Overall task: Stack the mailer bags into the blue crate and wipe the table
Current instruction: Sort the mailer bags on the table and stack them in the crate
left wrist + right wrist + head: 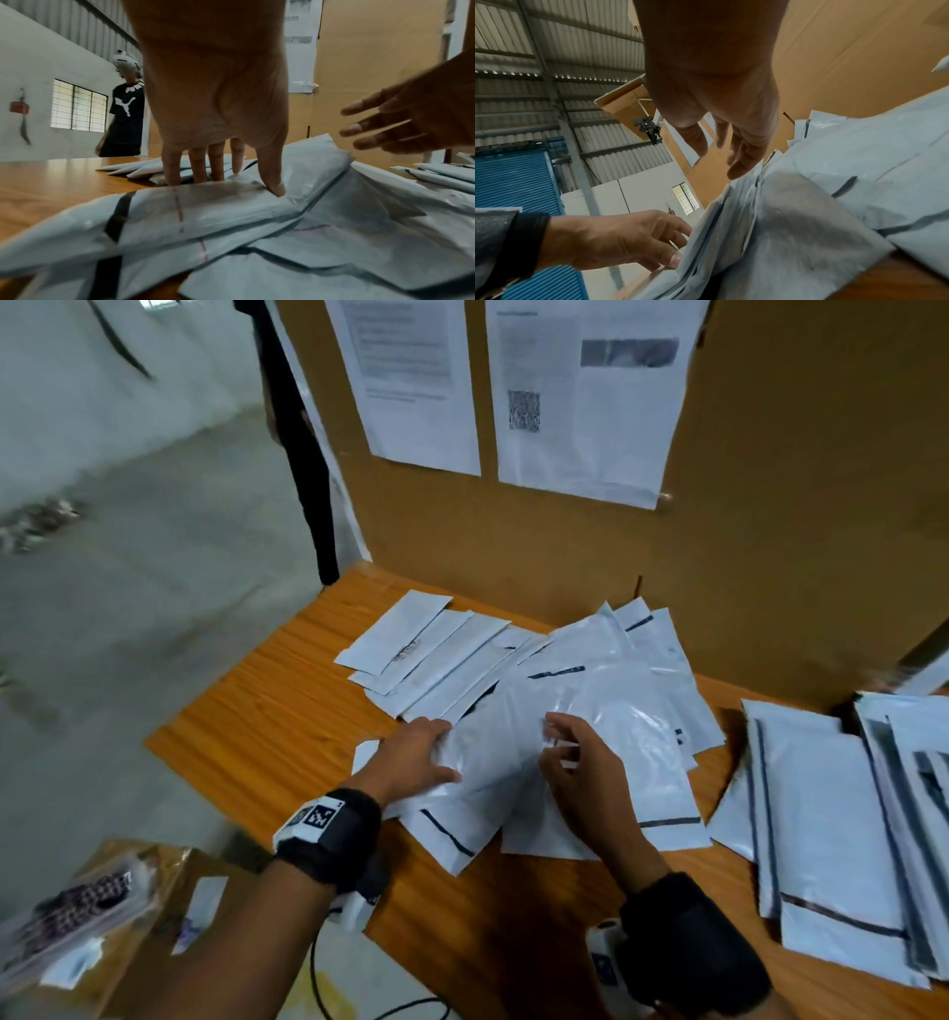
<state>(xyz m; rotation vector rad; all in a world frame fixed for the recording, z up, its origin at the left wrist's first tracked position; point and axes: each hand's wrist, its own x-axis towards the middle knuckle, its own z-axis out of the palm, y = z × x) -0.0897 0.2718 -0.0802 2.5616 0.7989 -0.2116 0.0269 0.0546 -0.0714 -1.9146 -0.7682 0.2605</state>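
Centre of the head view: a loose heap of white plastic mailer bags with dark seal strips (590, 701) fans over the orange wood-grain table (267, 711); overlapping, none squared up
Left hand: the left hand (416, 757) lies on the heap's left edge; in the left wrist view its fingers (197, 166) run straight down onto a bag and the thumb presses a crease; flat and pressing, not curled round anything; likely pinning the pile so it will not slide
Right hand: the right hand (580, 762) hovers just over the middle of the heap; fingers (744, 160) loosely spread and relaxed, holding nothing; the right wrist view shows them just above the bag edges, apparently about to rake them inward
Second pile: at the right edge of the head view, a neater stack of larger white mailer bags (832, 839) lies on the same table, apart from the heap
Blue crate: not visible in any view; its place cannot be told
Backdrop: a brown cardboard wall (770, 505) with pinned printed paper sheets (580, 403) stands behind the table
Lower left of the head view: a cardboard box (102, 916) holding packets
Step in hand: gathering scattered bags into one bundle, by my judgement; stacking and wiping not yet done
Risk: slick plastic may slip apart when lifted
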